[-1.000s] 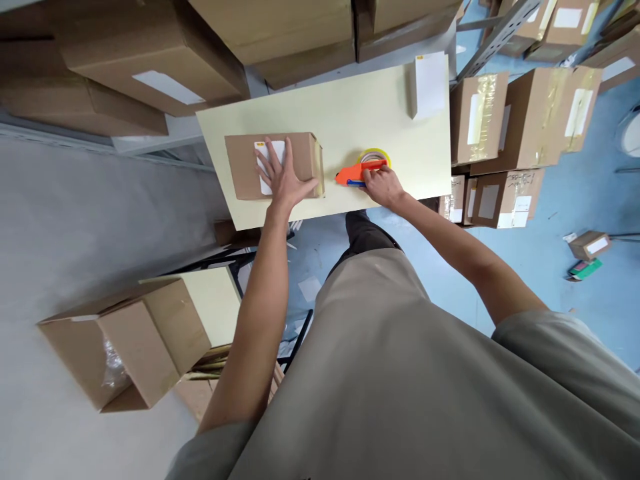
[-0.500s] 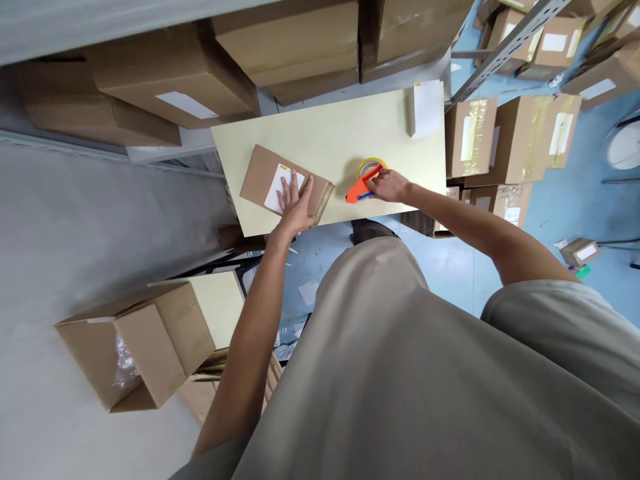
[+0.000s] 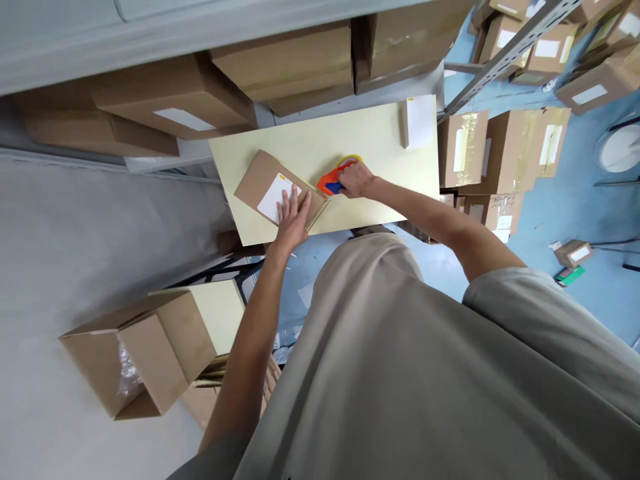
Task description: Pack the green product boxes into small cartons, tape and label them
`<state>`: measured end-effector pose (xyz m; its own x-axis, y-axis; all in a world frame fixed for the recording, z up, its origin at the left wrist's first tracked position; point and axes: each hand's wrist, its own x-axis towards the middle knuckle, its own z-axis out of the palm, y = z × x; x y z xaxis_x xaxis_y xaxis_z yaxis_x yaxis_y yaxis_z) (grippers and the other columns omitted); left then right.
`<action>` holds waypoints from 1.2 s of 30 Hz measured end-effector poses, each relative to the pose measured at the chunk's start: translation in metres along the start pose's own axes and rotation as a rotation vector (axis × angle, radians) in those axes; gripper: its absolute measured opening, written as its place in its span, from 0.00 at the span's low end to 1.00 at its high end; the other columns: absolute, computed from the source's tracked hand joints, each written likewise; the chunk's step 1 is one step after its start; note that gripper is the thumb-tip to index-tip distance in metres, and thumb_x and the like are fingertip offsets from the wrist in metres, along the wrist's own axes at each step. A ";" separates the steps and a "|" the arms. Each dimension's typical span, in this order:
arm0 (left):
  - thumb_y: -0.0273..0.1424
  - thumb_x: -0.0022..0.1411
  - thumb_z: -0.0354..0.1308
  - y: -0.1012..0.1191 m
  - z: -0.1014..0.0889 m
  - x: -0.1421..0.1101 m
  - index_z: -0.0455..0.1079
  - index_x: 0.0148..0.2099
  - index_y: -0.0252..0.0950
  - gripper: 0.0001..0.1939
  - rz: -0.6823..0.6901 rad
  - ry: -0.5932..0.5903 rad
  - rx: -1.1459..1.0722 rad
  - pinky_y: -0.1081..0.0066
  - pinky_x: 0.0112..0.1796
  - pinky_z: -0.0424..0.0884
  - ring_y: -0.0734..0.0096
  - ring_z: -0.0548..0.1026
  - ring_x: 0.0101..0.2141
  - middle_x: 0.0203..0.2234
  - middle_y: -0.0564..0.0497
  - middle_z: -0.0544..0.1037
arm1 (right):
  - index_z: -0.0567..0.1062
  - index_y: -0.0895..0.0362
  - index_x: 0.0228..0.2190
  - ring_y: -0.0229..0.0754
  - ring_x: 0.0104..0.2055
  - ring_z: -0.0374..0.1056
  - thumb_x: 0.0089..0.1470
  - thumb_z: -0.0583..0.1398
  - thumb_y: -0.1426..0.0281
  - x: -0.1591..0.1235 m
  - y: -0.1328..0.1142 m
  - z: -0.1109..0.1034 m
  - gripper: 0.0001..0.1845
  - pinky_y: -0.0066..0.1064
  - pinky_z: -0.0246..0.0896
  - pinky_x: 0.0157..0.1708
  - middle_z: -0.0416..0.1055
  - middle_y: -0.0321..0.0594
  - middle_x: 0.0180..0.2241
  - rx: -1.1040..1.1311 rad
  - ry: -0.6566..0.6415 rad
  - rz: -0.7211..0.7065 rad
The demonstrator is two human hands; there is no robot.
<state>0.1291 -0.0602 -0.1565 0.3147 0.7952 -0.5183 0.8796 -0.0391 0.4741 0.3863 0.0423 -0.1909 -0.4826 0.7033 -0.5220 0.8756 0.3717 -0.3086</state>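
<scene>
My left hand [image 3: 293,217] lies with spread fingers on a small cardboard box [image 3: 256,179], partly over its white label [image 3: 273,197]. The box sits at an angle on the cream tabletop [image 3: 300,148]. My right hand [image 3: 356,180] is closed round an orange and blue tape dispenser [image 3: 327,181], and a yellow-edged tape roll shows behind the fingers. The dispenser's front end is at the right end of the box; whether it touches the box I cannot tell.
A white stack of labels [image 3: 420,121] stands at the tabletop's far right corner. Large cartons [image 3: 285,63] fill the shelf behind. More taped cartons [image 3: 463,150] stand to the right, beyond a metal upright [image 3: 500,60]. An opened carton [image 3: 173,353] with clear plastic is at lower left.
My right hand has carried the tape dispenser left, up to the end of the box. The box has turned slightly under my left hand, which stays on it.
</scene>
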 end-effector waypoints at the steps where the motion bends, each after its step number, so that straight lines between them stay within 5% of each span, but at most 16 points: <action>1: 0.28 0.53 0.74 -0.001 0.000 0.000 0.52 0.85 0.38 0.62 -0.001 0.002 0.001 0.32 0.78 0.30 0.33 0.28 0.83 0.86 0.37 0.37 | 0.81 0.69 0.54 0.65 0.61 0.77 0.72 0.59 0.64 0.003 -0.005 -0.002 0.22 0.53 0.67 0.63 0.82 0.64 0.57 0.000 0.007 0.048; 7: 0.32 0.62 0.71 0.009 -0.006 0.005 0.60 0.82 0.40 0.49 -0.040 0.112 -0.069 0.33 0.78 0.45 0.34 0.41 0.83 0.84 0.35 0.49 | 0.80 0.67 0.57 0.64 0.62 0.77 0.75 0.57 0.60 -0.003 -0.012 -0.039 0.24 0.47 0.70 0.59 0.81 0.67 0.60 0.063 0.087 0.183; 11: 0.37 0.69 0.69 0.056 -0.014 0.016 0.67 0.76 0.42 0.36 0.125 0.402 -0.183 0.42 0.76 0.60 0.42 0.66 0.76 0.74 0.34 0.69 | 0.78 0.64 0.57 0.64 0.58 0.81 0.78 0.55 0.51 -0.038 -0.020 -0.079 0.29 0.42 0.73 0.52 0.83 0.65 0.56 0.265 0.085 0.210; 14: 0.36 0.70 0.70 0.096 -0.027 0.026 0.69 0.71 0.43 0.30 0.215 0.672 -0.266 0.45 0.72 0.69 0.44 0.74 0.68 0.64 0.34 0.75 | 0.74 0.61 0.59 0.64 0.54 0.82 0.78 0.54 0.51 -0.064 -0.032 -0.117 0.27 0.41 0.73 0.48 0.85 0.61 0.51 0.377 0.175 0.195; 17: 0.35 0.74 0.66 0.125 -0.062 0.041 0.69 0.69 0.44 0.24 0.261 0.871 -0.302 0.46 0.72 0.71 0.46 0.75 0.67 0.63 0.35 0.75 | 0.69 0.61 0.63 0.65 0.54 0.81 0.77 0.54 0.55 -0.076 -0.042 -0.166 0.26 0.45 0.74 0.48 0.84 0.60 0.53 0.386 0.361 0.103; 20: 0.32 0.75 0.63 0.144 -0.120 0.061 0.65 0.73 0.45 0.28 0.261 0.983 -0.295 0.48 0.74 0.68 0.46 0.71 0.72 0.69 0.35 0.70 | 0.66 0.64 0.67 0.68 0.57 0.78 0.76 0.52 0.60 -0.067 -0.048 -0.222 0.28 0.51 0.74 0.52 0.81 0.63 0.58 0.294 0.527 -0.005; 24: 0.24 0.73 0.60 0.162 -0.191 0.093 0.58 0.81 0.46 0.38 0.221 1.039 -0.226 0.48 0.77 0.64 0.46 0.62 0.78 0.76 0.38 0.64 | 0.64 0.68 0.72 0.68 0.62 0.75 0.76 0.48 0.67 -0.025 -0.049 -0.279 0.30 0.58 0.64 0.67 0.78 0.64 0.61 0.102 0.715 -0.071; 27: 0.23 0.71 0.61 0.170 -0.213 0.114 0.58 0.82 0.44 0.42 0.256 0.998 -0.159 0.49 0.79 0.60 0.47 0.58 0.80 0.78 0.40 0.63 | 0.66 0.69 0.72 0.65 0.65 0.73 0.74 0.47 0.73 0.015 -0.046 -0.299 0.31 0.61 0.54 0.75 0.78 0.63 0.61 -0.017 0.797 -0.044; 31: 0.29 0.74 0.61 0.158 -0.188 0.121 0.55 0.84 0.46 0.42 0.278 0.925 -0.131 0.50 0.80 0.57 0.49 0.55 0.81 0.80 0.44 0.62 | 0.68 0.69 0.73 0.63 0.70 0.68 0.71 0.48 0.76 0.045 -0.041 -0.297 0.33 0.62 0.46 0.80 0.78 0.62 0.63 -0.077 0.793 -0.008; 34: 0.36 0.79 0.57 0.119 -0.132 0.104 0.50 0.86 0.47 0.40 0.224 0.895 -0.177 0.50 0.80 0.58 0.50 0.54 0.82 0.82 0.44 0.59 | 0.58 0.63 0.79 0.63 0.77 0.61 0.72 0.50 0.73 0.035 -0.042 -0.266 0.38 0.64 0.43 0.81 0.70 0.59 0.71 -0.050 0.852 -0.048; 36: 0.41 0.80 0.53 0.082 -0.083 0.083 0.49 0.86 0.45 0.39 0.156 0.834 -0.214 0.48 0.79 0.60 0.50 0.57 0.81 0.82 0.41 0.59 | 0.55 0.59 0.81 0.62 0.79 0.56 0.75 0.49 0.69 0.016 -0.044 -0.223 0.38 0.62 0.43 0.82 0.65 0.56 0.75 -0.014 0.843 -0.063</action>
<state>0.1978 0.0527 -0.1012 -0.0118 0.9768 0.2137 0.7359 -0.1362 0.6633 0.3450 0.1721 -0.0078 -0.3566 0.8959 0.2650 0.8507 0.4286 -0.3043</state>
